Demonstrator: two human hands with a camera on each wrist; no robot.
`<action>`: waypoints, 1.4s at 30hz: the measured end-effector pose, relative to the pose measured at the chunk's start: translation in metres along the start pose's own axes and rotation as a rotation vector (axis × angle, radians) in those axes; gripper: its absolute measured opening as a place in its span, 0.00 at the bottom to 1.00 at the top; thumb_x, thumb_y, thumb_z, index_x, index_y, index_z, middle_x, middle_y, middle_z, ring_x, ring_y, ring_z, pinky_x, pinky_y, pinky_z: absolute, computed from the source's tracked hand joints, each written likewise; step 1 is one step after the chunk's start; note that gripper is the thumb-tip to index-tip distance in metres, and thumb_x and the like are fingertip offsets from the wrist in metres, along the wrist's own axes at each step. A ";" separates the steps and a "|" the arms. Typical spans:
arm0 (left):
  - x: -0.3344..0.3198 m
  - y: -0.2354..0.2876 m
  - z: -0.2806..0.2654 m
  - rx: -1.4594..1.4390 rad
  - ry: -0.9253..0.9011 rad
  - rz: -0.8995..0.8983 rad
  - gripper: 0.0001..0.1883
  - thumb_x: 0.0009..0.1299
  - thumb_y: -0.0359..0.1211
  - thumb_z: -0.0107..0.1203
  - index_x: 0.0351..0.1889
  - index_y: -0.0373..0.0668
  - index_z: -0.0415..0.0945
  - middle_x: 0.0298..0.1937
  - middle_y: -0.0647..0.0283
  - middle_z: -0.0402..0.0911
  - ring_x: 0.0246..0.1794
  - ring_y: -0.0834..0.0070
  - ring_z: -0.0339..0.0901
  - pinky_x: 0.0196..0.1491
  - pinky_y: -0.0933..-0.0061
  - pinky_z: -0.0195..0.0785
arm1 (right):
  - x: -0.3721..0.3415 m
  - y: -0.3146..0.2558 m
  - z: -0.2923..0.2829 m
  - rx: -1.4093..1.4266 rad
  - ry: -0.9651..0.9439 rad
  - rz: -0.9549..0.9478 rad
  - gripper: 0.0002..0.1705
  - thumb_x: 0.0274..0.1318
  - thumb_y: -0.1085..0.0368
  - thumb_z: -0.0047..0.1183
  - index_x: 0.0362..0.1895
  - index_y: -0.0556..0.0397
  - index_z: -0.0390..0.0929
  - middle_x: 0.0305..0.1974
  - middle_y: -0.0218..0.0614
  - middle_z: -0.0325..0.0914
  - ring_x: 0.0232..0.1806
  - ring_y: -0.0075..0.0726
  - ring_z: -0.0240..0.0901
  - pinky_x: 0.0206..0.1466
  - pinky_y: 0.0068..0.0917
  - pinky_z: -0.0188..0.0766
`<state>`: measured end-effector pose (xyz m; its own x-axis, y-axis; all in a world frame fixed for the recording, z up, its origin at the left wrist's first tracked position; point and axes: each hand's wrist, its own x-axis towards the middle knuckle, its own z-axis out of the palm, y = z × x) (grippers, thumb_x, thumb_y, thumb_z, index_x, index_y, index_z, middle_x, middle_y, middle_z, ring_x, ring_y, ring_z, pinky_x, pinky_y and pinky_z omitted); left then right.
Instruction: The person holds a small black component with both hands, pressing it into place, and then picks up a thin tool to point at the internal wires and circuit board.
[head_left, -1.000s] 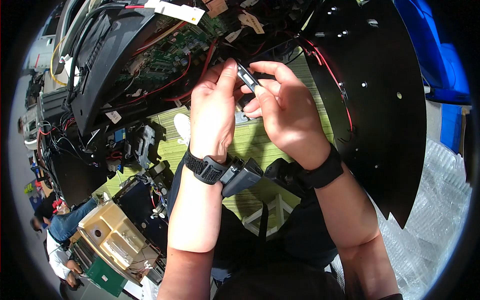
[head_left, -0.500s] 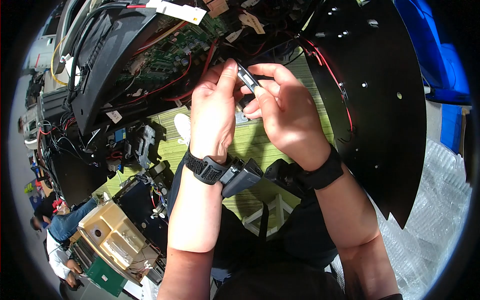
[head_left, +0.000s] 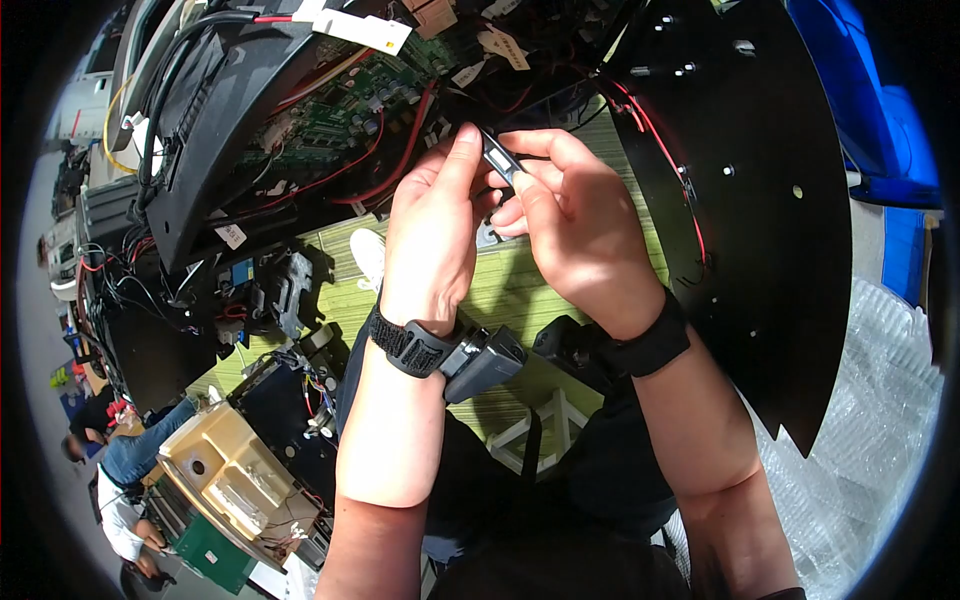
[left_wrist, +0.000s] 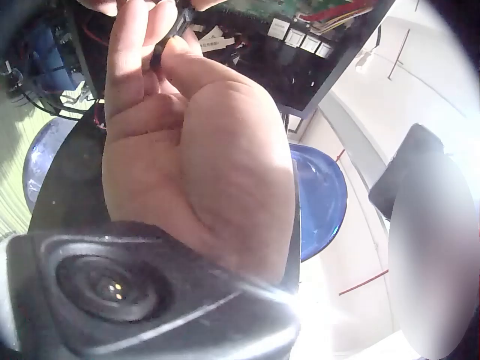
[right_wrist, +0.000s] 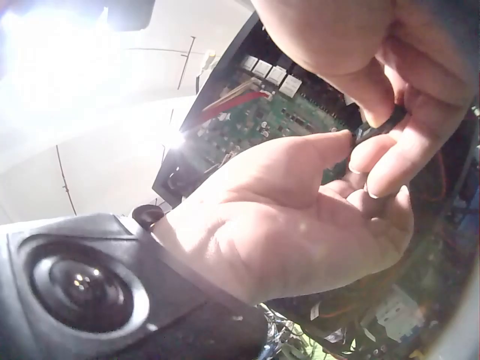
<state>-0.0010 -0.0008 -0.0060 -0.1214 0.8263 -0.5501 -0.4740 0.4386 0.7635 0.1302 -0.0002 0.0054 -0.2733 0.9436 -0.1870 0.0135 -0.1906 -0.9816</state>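
A small dark, narrow part with a pale rectangular window [head_left: 502, 160] is held between both hands in the head view. My left hand [head_left: 432, 235] pinches its upper end with thumb and fingers. At the lower end, my right hand [head_left: 590, 235] grips it with the thumb, the other fingers bent around behind. In the left wrist view the dark part [left_wrist: 182, 24] shows partly past the left hand [left_wrist: 199, 142]. Fingers of both hands meet at the part in the right wrist view, where the right hand [right_wrist: 292, 217] hides much of it.
An opened black housing [head_left: 215, 110] with a green circuit board [head_left: 350, 95] and wires stands beyond the hands. To the right are a large black panel [head_left: 760, 250] with a red wire and bubble wrap [head_left: 860, 400]. A cream tray [head_left: 235, 460] and another person [head_left: 118, 515] are lower left.
Both hands and the held part have shifted slightly right and down in the head view, the grip looking the same. The person at lower left has moved a little.
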 end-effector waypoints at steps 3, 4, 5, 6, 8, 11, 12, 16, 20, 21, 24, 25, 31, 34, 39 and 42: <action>0.001 -0.001 -0.001 0.003 0.003 0.009 0.13 0.77 0.41 0.50 0.34 0.44 0.75 0.27 0.71 0.77 0.27 0.86 0.68 0.35 0.82 0.62 | 0.000 -0.001 0.000 0.003 -0.005 0.017 0.17 0.66 0.74 0.39 0.56 0.67 0.66 0.41 0.42 0.80 0.34 0.24 0.79 0.42 0.20 0.78; 0.002 -0.002 -0.003 -0.008 -0.004 0.005 0.12 0.76 0.40 0.51 0.34 0.43 0.75 0.28 0.71 0.77 0.27 0.86 0.67 0.35 0.82 0.62 | 0.000 0.000 0.002 0.012 0.020 -0.002 0.16 0.64 0.75 0.39 0.54 0.66 0.68 0.38 0.44 0.80 0.33 0.29 0.80 0.39 0.23 0.79; 0.003 -0.002 -0.004 -0.019 -0.011 0.002 0.12 0.76 0.40 0.51 0.34 0.43 0.75 0.28 0.71 0.77 0.27 0.86 0.67 0.35 0.82 0.61 | 0.000 0.001 0.002 0.020 0.046 -0.020 0.15 0.62 0.77 0.39 0.53 0.65 0.69 0.35 0.46 0.79 0.31 0.33 0.80 0.37 0.27 0.79; 0.003 -0.002 -0.005 -0.019 -0.011 0.002 0.12 0.76 0.40 0.51 0.34 0.43 0.75 0.28 0.71 0.77 0.27 0.86 0.67 0.35 0.82 0.61 | 0.000 0.001 0.002 0.020 0.046 -0.021 0.15 0.62 0.77 0.39 0.53 0.65 0.69 0.35 0.46 0.79 0.31 0.33 0.80 0.37 0.27 0.79; 0.003 -0.001 -0.007 -0.019 -0.033 -0.012 0.14 0.77 0.40 0.50 0.36 0.39 0.75 0.31 0.65 0.75 0.32 0.78 0.70 0.37 0.76 0.65 | 0.000 0.000 0.002 0.027 0.049 -0.014 0.15 0.62 0.76 0.39 0.52 0.65 0.70 0.35 0.46 0.79 0.30 0.33 0.80 0.37 0.27 0.79; 0.002 0.001 -0.005 -0.046 -0.017 -0.013 0.14 0.76 0.40 0.51 0.36 0.39 0.74 0.31 0.65 0.75 0.31 0.78 0.70 0.37 0.75 0.65 | -0.001 -0.001 0.002 0.039 0.050 -0.030 0.15 0.62 0.76 0.39 0.52 0.65 0.70 0.35 0.46 0.79 0.30 0.33 0.80 0.37 0.27 0.78; 0.002 0.001 -0.005 -0.046 -0.017 -0.013 0.14 0.76 0.40 0.51 0.36 0.39 0.74 0.31 0.65 0.75 0.31 0.78 0.70 0.37 0.75 0.65 | -0.001 -0.002 0.002 0.040 0.049 -0.030 0.15 0.62 0.76 0.39 0.52 0.65 0.70 0.35 0.46 0.79 0.30 0.33 0.80 0.37 0.27 0.78; 0.003 0.001 -0.005 -0.081 -0.007 -0.026 0.13 0.75 0.40 0.53 0.36 0.39 0.74 0.31 0.64 0.75 0.31 0.77 0.70 0.36 0.74 0.66 | -0.002 -0.003 0.001 0.043 0.031 -0.025 0.16 0.61 0.76 0.39 0.52 0.66 0.70 0.35 0.46 0.80 0.31 0.32 0.80 0.37 0.27 0.78; 0.003 0.001 -0.005 -0.084 -0.001 -0.002 0.13 0.75 0.40 0.53 0.37 0.38 0.75 0.31 0.64 0.75 0.32 0.77 0.71 0.37 0.75 0.66 | -0.001 0.001 0.001 0.031 0.028 -0.047 0.16 0.61 0.76 0.39 0.52 0.66 0.70 0.36 0.48 0.80 0.31 0.32 0.80 0.36 0.27 0.78; 0.003 0.001 -0.005 -0.084 -0.002 -0.002 0.13 0.75 0.40 0.53 0.37 0.38 0.75 0.31 0.64 0.75 0.32 0.77 0.71 0.37 0.75 0.66 | -0.001 0.002 0.000 0.031 0.028 -0.047 0.16 0.61 0.76 0.39 0.52 0.66 0.70 0.36 0.48 0.80 0.31 0.32 0.80 0.36 0.27 0.78; 0.003 0.001 -0.006 -0.104 -0.067 -0.024 0.13 0.75 0.40 0.53 0.38 0.37 0.75 0.31 0.64 0.75 0.32 0.77 0.71 0.38 0.75 0.66 | 0.000 0.004 0.000 0.050 0.027 -0.092 0.17 0.61 0.76 0.39 0.53 0.67 0.70 0.37 0.49 0.80 0.31 0.33 0.80 0.37 0.26 0.78; 0.002 0.002 -0.004 -0.108 -0.055 -0.032 0.12 0.75 0.38 0.53 0.40 0.38 0.74 0.31 0.66 0.75 0.31 0.80 0.70 0.36 0.78 0.65 | 0.001 0.003 -0.001 0.041 0.027 -0.067 0.17 0.61 0.76 0.39 0.53 0.67 0.70 0.37 0.49 0.80 0.31 0.33 0.79 0.37 0.26 0.78; 0.003 -0.001 -0.002 -0.097 -0.011 0.012 0.11 0.75 0.37 0.53 0.42 0.37 0.73 0.33 0.65 0.76 0.33 0.79 0.71 0.38 0.77 0.66 | 0.001 0.002 -0.001 0.029 0.028 -0.038 0.17 0.61 0.76 0.39 0.53 0.67 0.70 0.39 0.51 0.79 0.32 0.33 0.80 0.37 0.26 0.78; 0.002 0.000 0.000 -0.083 0.020 0.042 0.11 0.75 0.38 0.53 0.40 0.38 0.73 0.34 0.64 0.75 0.34 0.76 0.72 0.40 0.74 0.67 | 0.000 0.001 -0.001 0.022 0.030 -0.044 0.17 0.61 0.76 0.39 0.53 0.67 0.70 0.39 0.52 0.79 0.32 0.34 0.81 0.37 0.27 0.78; 0.004 -0.002 -0.003 -0.089 0.014 0.057 0.12 0.75 0.39 0.53 0.40 0.39 0.74 0.34 0.64 0.76 0.35 0.76 0.73 0.40 0.73 0.67 | 0.000 0.001 -0.001 0.026 0.019 -0.048 0.17 0.61 0.76 0.39 0.53 0.67 0.70 0.40 0.52 0.79 0.32 0.36 0.81 0.37 0.28 0.78; 0.004 -0.003 -0.005 -0.086 -0.031 0.024 0.13 0.75 0.40 0.52 0.40 0.38 0.75 0.34 0.63 0.76 0.35 0.75 0.73 0.40 0.73 0.67 | 0.001 0.004 -0.002 0.006 0.021 -0.081 0.17 0.60 0.76 0.40 0.53 0.67 0.70 0.39 0.52 0.79 0.32 0.35 0.81 0.38 0.27 0.78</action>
<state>-0.0042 0.0000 -0.0119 -0.1074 0.8474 -0.5199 -0.5446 0.3874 0.7439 0.1319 0.0003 0.0016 -0.2534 0.9614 -0.1076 -0.0141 -0.1149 -0.9933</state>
